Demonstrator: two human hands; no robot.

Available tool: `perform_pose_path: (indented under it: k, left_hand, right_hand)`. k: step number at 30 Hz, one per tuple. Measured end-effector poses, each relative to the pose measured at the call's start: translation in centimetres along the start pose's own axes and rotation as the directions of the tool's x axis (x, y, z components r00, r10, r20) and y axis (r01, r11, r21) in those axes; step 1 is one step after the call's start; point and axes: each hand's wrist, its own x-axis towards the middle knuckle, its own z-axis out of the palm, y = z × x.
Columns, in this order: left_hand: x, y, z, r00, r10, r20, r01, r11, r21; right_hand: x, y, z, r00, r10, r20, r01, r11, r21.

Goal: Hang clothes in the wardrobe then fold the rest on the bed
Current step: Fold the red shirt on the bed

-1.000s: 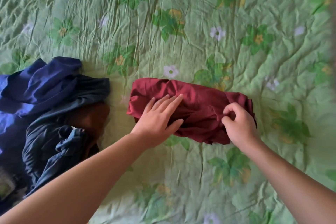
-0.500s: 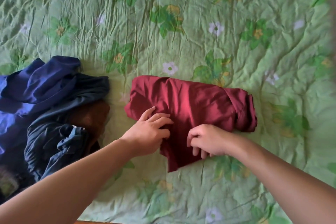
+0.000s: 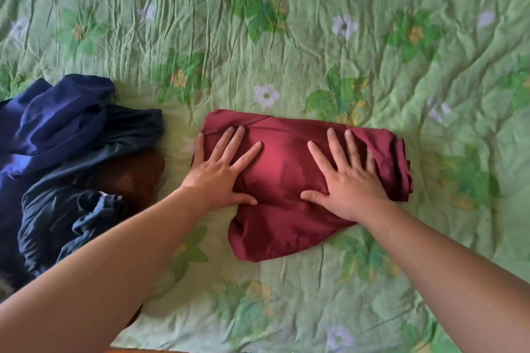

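Item: folded maroon garment [image 3: 289, 180], lying on the bed [image 3: 344, 51] near the middle of the view, its long side running left to right, with a rounded flap of the same cloth hanging out toward the near edge and stacked fold edges showing at its right end. Left hand [image 3: 222, 169]: laid flat on the left part of the garment, fingers straight and spread, thumb pointing right along the cloth, little finger at the garment's left edge. Right hand [image 3: 348, 180]: laid flat on the right part, fingers straight and spread, thumb pointing left; neither hand grips or pinches anything. The two thumbs lie near each other but apart. Bedspread: light green, crinkled, printed with green leaves and white and yellow flowers. Also present: a loose pile of dark clothes [image 3: 71, 157] to the left of the garment, near it but not touching, made up of blue and navy pieces with a brown piece [image 3: 134, 175] showing at its right side.
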Motion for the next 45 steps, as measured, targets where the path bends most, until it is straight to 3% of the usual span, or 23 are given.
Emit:
perform_pose_path:
  k: [3,6,11,14,15,17,18,20,21,24,26,28,31,37,45]
  left_hand:
    - [-0.3,0.3,-1.0,0.998,-0.009,-0.056,0.001,0.991,-0.133]
    - [-0.9,-0.7,-1.4,0.98,-0.129,-0.15,0.093,0.969,-0.228]
    - [-0.6,-2.4,-0.4,0.984,-0.177,0.028,0.179,0.982,-0.061]
    - [-0.8,-2.1,-0.8,0.984,-0.175,-0.021,0.164,0.953,-0.254]
    - [-1.1,-2.0,-1.1,0.973,-0.221,-0.065,0.176,0.894,-0.412]
    - [-1.1,-1.8,-1.8,0.906,-0.403,-0.127,0.2,0.673,-0.712]
    - [-0.8,-1.9,-2.2,0.862,-0.495,-0.111,0.211,0.549,-0.808]
    - [0.1,-2.0,-3.3,0.795,-0.606,0.02,0.247,0.294,-0.923]
    - [0.5,-2.1,-3.8,0.774,-0.626,0.094,0.27,0.193,-0.943]
    - [1.4,-2.5,-4.9,0.757,-0.6,0.258,0.337,0.021,-0.941]
    - [1.6,-2.6,-5.1,0.771,-0.527,0.357,0.356,-0.107,-0.928]
    - [1.2,-2.8,-5.3,0.794,-0.423,0.437,0.393,-0.191,-0.899]
    - [0.1,-2.8,-5.1,0.82,-0.355,0.45,0.411,-0.183,-0.893]
    - [-1.6,-1.8,-6.6,0.853,-0.387,0.35,0.358,-0.055,-0.932]
    - [-5.7,0.5,-15.0,0.94,-0.232,0.251,0.274,0.072,-0.959]
  right_hand:
    - [-0.7,0.6,-0.6,0.993,0.028,-0.115,-0.02,0.997,0.07]
    - [-1.5,2.3,-0.9,0.979,0.101,-0.18,-0.095,0.995,0.043]
    - [-0.6,2.4,0.0,0.993,0.107,-0.051,-0.106,0.994,0.009]
    - [-0.6,1.4,-1.3,0.981,0.126,-0.145,-0.114,0.99,0.088]
    - [-0.9,1.4,-1.9,0.956,0.129,-0.264,-0.102,0.988,0.114]
    - [-1.2,2.1,-2.9,0.853,0.195,-0.483,-0.161,0.981,0.111]
    - [-1.3,2.7,-3.3,0.839,0.266,-0.475,-0.231,0.964,0.133]
    - [-1.1,3.9,-3.9,0.873,0.421,-0.246,-0.371,0.901,0.227]
    - [-0.9,4.3,-4.2,0.89,0.432,-0.148,-0.398,0.892,0.214]
    - [0.8,4.5,-5.4,0.953,0.278,-0.122,-0.274,0.96,0.051]
    - [2.4,4.5,-6.6,0.968,0.25,-0.028,-0.246,0.965,0.091]
    - [3.4,4.8,-7.6,0.948,0.272,0.166,-0.302,0.934,0.192]
    - [2.5,5.7,-7.8,0.906,0.246,0.346,-0.364,0.87,0.334]
    - [-2.5,6.0,-8.5,0.915,0.243,0.321,-0.399,0.648,0.649]
    - [-11.3,5.8,-11.8,0.908,0.25,0.336,-0.418,0.468,0.779]
